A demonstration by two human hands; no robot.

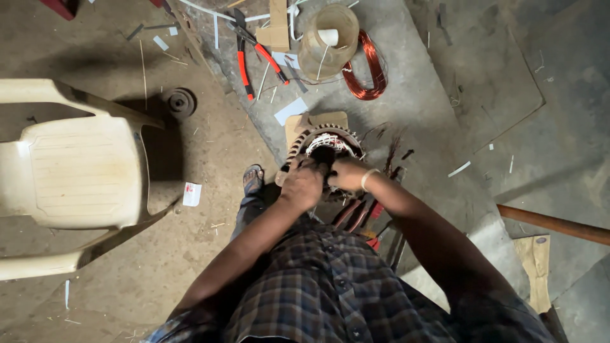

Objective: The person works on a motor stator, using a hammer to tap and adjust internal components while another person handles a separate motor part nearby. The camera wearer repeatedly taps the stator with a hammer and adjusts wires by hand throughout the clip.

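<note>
While both hands, left hand (302,184) and right hand (348,173), grip the motor stator (327,141) rim, it looks heavy and rigid, best held by its outer metal ring

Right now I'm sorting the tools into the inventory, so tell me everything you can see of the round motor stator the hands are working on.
The motor stator is a round, ribbed metal ring standing on the concrete floor, its open bore facing up. White insulation and windings line the inner rim, and reddish copper wire strands trail off its right side. A piece of cardboard lies under its far edge. The left hand and right hand press on its near rim, hiding that part.
</note>
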